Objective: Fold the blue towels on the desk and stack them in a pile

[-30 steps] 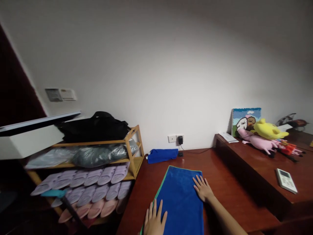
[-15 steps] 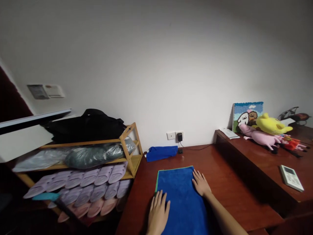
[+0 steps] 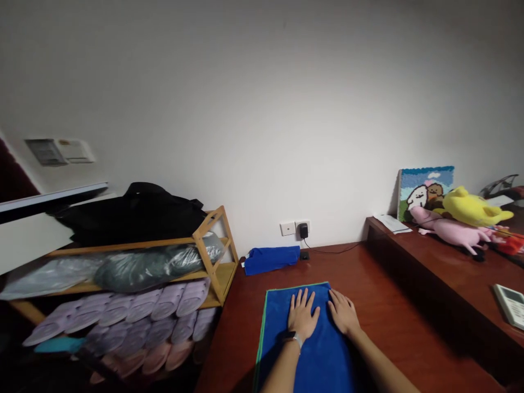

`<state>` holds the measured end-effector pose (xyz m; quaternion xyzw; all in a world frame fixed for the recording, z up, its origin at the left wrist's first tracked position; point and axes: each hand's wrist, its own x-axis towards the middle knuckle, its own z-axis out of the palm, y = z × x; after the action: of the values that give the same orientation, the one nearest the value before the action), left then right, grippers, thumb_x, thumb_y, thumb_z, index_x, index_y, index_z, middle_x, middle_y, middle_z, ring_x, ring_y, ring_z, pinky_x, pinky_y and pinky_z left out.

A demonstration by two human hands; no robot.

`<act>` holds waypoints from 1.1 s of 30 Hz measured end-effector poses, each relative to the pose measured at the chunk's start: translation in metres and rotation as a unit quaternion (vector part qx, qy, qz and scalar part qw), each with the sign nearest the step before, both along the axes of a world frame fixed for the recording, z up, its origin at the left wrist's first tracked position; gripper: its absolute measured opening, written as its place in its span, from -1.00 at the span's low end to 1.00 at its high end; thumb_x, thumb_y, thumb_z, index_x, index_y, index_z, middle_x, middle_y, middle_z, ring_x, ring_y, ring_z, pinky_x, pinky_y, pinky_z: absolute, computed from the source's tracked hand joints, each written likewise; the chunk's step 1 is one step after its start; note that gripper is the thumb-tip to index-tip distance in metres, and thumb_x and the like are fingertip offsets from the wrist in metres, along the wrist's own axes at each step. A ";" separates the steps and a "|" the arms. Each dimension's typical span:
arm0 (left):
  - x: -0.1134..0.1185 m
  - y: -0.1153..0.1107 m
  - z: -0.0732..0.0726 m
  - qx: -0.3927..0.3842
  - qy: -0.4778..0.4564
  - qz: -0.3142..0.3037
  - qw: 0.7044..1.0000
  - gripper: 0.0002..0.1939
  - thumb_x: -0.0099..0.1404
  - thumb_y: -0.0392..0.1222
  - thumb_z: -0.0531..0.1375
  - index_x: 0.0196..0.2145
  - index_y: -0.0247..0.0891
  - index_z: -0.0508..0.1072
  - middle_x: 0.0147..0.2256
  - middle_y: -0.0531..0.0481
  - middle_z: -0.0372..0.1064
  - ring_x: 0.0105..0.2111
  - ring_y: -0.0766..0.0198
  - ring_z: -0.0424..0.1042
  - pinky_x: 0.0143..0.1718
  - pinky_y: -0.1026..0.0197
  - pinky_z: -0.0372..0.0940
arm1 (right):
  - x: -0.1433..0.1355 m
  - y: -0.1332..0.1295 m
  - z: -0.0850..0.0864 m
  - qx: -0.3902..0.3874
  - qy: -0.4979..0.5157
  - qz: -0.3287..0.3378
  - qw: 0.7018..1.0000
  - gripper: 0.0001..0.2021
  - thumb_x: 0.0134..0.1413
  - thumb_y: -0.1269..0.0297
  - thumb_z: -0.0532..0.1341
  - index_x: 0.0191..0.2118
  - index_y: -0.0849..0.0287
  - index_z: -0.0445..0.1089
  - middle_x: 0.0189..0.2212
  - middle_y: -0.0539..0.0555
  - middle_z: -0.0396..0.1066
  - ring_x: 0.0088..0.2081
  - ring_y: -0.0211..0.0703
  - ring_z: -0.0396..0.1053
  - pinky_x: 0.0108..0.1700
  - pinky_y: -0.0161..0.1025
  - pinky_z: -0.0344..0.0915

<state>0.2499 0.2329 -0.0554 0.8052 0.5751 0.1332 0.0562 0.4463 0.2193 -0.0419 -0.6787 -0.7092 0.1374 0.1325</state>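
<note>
A blue cloth (image 3: 282, 327) with green edging lies spread on the reddish-brown wooden table (image 3: 380, 305). My left hand (image 3: 303, 315) rests flat on the cloth near its far edge, fingers spread, a dark watch on the wrist. At the cloth's far right corner, my right hand (image 3: 344, 314) lies with fingers stretched out, touching its right edge. Neither hand grasps anything. The near end of the cloth runs out of view. Beyond it, a folded blue cloth (image 3: 272, 258) lies by the wall.
On the left stands a wooden rack (image 3: 223, 273) with a black bag (image 3: 135, 215) and rows of slippers (image 3: 167, 300). A plugged-in adapter (image 3: 303, 230) trails a cord across the table. The raised surface at right holds plush toys (image 3: 454, 229), a picture (image 3: 426, 191) and a white remote-like device (image 3: 511, 303).
My left hand has moved forward and right, from the cloth's left edge to its middle near the far edge. My right hand stays by the far right corner. The view has shifted slightly.
</note>
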 end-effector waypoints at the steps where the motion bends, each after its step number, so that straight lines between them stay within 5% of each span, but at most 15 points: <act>1: -0.001 0.001 -0.001 0.000 0.003 0.000 1.000 -0.35 0.48 0.22 -0.10 0.44 0.04 0.10 0.48 -0.03 -0.03 0.48 -0.01 -0.07 0.47 -0.27 -0.14 | -0.001 0.003 0.001 0.008 0.005 0.007 1.000 -0.34 0.42 0.00 -0.24 0.50 0.11 -0.01 0.49 0.01 -0.07 0.49 -0.13 -0.12 0.47 -0.04 -0.17; 6: -0.001 0.007 -0.001 0.002 0.004 -0.003 1.000 -0.35 0.47 0.19 -0.09 0.44 0.03 0.11 0.48 -0.04 -0.02 0.47 -0.04 -0.05 0.46 -0.30 -0.11 | -0.010 0.020 0.004 -0.020 -0.002 0.045 0.999 -0.31 0.40 -0.02 -0.24 0.52 0.16 -0.12 0.51 -0.01 -0.20 0.52 -0.14 -0.30 0.50 -0.05 -0.37; 19: 0.004 0.016 0.005 -0.020 0.015 0.001 1.000 -0.35 0.47 0.20 -0.10 0.41 -0.01 0.17 0.46 -0.05 0.03 0.46 -0.03 -0.02 0.46 -0.27 -0.11 | -0.005 0.028 0.009 -0.048 0.013 0.016 0.999 -0.32 0.41 0.01 -0.26 0.52 0.18 -0.15 0.52 -0.01 -0.23 0.51 -0.21 -0.28 0.48 -0.13 -0.36; 23: 0.022 0.021 0.010 -0.003 0.019 -0.004 1.000 -0.37 0.52 0.09 -0.18 0.40 -0.17 0.21 0.44 -0.14 0.07 0.46 0.02 0.00 0.48 -0.16 -0.12 | -0.009 0.026 0.005 -0.032 0.003 0.019 0.999 -0.32 0.40 0.04 -0.24 0.52 0.18 -0.13 0.51 0.00 -0.22 0.51 -0.17 -0.28 0.48 -0.10 -0.39; 28: 0.047 0.026 0.005 -0.016 0.025 -0.022 0.999 -0.39 0.55 0.11 -0.27 0.44 0.03 0.11 0.47 0.02 0.00 0.47 0.14 -0.05 0.48 -0.12 -0.12 | -0.008 0.028 -0.001 -0.032 -0.012 0.025 0.999 -0.35 0.40 0.13 -0.27 0.52 0.17 -0.14 0.51 -0.02 -0.20 0.51 -0.19 -0.27 0.48 -0.10 -0.36; 30: 0.037 0.029 0.005 -0.023 0.031 -0.019 0.999 -0.40 0.54 0.16 -0.27 0.43 0.12 0.09 0.47 0.08 -0.02 0.47 0.18 -0.06 0.48 -0.10 -0.12 | -0.008 0.029 -0.002 -0.028 -0.018 0.020 0.999 -0.35 0.41 0.13 -0.29 0.52 0.17 -0.14 0.51 -0.02 -0.19 0.51 -0.20 -0.25 0.48 -0.10 -0.34; 33: -0.010 0.031 0.011 -0.035 0.043 0.010 0.998 -0.39 0.53 0.21 -0.26 0.43 0.16 0.09 0.48 0.09 -0.06 0.48 0.14 -0.09 0.48 -0.14 -0.14 | -0.009 0.028 -0.003 -0.020 -0.024 0.012 0.999 -0.35 0.42 0.09 -0.31 0.52 0.17 -0.15 0.51 -0.03 -0.18 0.51 -0.21 -0.24 0.48 -0.10 -0.33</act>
<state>0.2403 0.2641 -0.0448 0.8022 0.5890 0.0788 0.0578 0.4376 0.2478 -0.0451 -0.6755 -0.7176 0.1371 0.1003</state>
